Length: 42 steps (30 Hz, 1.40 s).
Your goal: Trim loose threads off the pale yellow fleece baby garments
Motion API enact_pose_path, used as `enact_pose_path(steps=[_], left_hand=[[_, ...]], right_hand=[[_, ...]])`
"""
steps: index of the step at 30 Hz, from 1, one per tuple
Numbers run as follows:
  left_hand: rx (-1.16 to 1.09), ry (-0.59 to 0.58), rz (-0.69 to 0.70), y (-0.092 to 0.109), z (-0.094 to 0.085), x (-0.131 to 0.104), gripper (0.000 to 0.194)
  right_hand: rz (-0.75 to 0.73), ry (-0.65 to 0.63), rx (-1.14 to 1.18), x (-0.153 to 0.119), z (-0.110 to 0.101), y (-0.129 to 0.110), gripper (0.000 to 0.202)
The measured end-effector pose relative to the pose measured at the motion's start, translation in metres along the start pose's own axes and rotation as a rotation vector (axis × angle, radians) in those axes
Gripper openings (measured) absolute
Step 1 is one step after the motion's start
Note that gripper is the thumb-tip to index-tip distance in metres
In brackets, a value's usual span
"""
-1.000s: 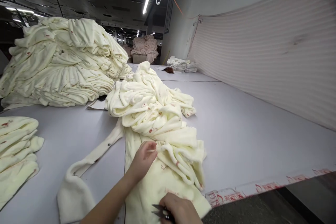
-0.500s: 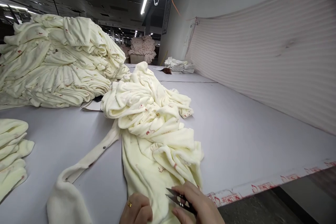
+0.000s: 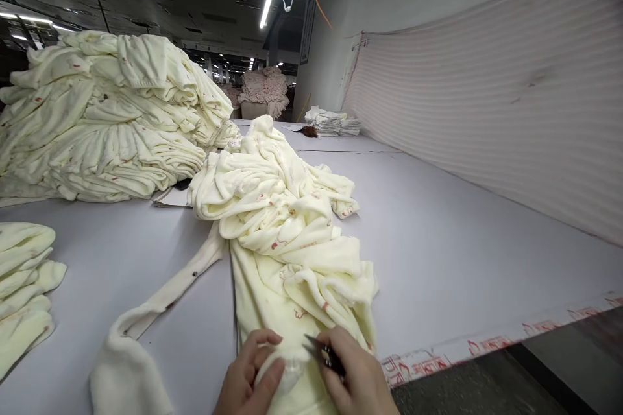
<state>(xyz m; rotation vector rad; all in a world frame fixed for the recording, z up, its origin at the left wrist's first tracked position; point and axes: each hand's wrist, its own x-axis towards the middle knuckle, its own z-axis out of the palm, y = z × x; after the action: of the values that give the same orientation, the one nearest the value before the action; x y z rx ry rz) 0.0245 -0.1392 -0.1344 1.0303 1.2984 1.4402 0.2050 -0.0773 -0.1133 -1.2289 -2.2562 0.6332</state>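
A pale yellow fleece garment (image 3: 296, 233) with small reddish prints lies bunched along the table towards me. At its near end my left hand (image 3: 250, 373) pinches a folded edge of the cloth between thumb and fingers. My right hand (image 3: 353, 369) is closed around dark thread snips (image 3: 325, 355), whose pointed blades face left, just above the fabric and close to the left hand. The snips' blades look nearly together. A long pale strip (image 3: 160, 301) of the garment with dark snaps trails off to the left.
A tall heap of similar garments (image 3: 107, 117) stands at the left rear, with another folded pile (image 3: 29, 292) at the left edge. White folded cloths (image 3: 331, 122) sit at the back beside a dark brown tuft (image 3: 308, 131). Striped cloth (image 3: 487, 97) hangs along the right of the table (image 3: 452, 253).
My left hand has turned from a fist to a pinch, lifting a cloth edge. The right hand has moved slightly left with the snips, whose blades have come closer together.
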Motion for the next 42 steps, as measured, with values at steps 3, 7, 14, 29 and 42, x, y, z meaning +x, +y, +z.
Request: enact_pose_path(steps=[3,7,14,29,42], left_hand=[[-0.278,-0.091,-0.332,0.011,-0.003,0.007,0.048],[-0.420,-0.136,-0.396,0.008,-0.006,0.015,0.054],[-0.462,-0.126,-0.397,0.007,-0.001,0.020,0.059],[-0.516,-0.110,-0.429,0.014,0.010,0.028,0.057],[-0.417,-0.137,-0.450,0.015,0.017,0.032,0.069]], right_hand=[[0.036,0.053,0.050,0.010,-0.009,0.002,0.015],[-0.057,-0.060,0.044,0.011,-0.024,-0.005,0.009],[-0.172,-0.081,-0.155,0.011,-0.022,-0.012,0.019],[-0.174,-0.092,-0.142,0.014,-0.026,0.000,0.019],[-0.237,0.007,-0.229,0.009,-0.017,0.003,0.014]])
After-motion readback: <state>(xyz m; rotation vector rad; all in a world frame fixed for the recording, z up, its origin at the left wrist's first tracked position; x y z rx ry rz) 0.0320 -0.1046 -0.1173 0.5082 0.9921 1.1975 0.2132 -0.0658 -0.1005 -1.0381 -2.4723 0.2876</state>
